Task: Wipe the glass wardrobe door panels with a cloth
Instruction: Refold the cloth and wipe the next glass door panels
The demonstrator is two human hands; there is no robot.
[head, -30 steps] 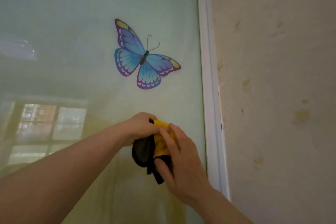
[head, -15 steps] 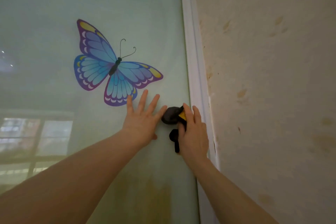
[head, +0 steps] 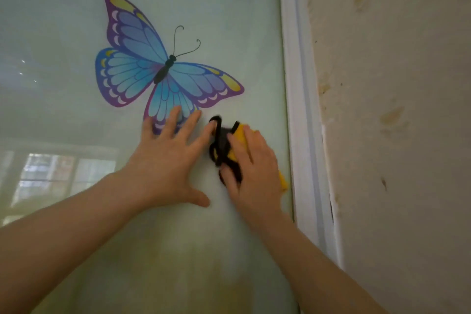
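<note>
Head view. Both my forearms enter from the lower edge and rise toward centre frame.

My left hand (head: 165, 160) lies flat on the glass door panel (head: 76, 20), fingers straight and spread, thumb out to the lower right; it holds nothing. Two fingertips overlap the lower wing of the butterfly sticker (head: 158, 69).

My right hand (head: 254, 168), just right of the left, presses the cloth (head: 229, 143) against the glass, fingers laid over it, slightly bent. Whether they curl round it, I cannot tell; motion blur here.

Cloth: one, bunched, black and yellow. Long axis runs from upper left to lower right; black folds point toward my left index fingertip and appear to touch it, and a yellow corner shows below my right hand near the white door frame (head: 300, 109). Position: centre frame, right of the sticker's lower wing.

Count: hands two, cloth one, sticker one, panel one visible.

Farther right: stained beige wall (head: 395, 135). Window reflection (head: 58, 176) at left edge.
</note>
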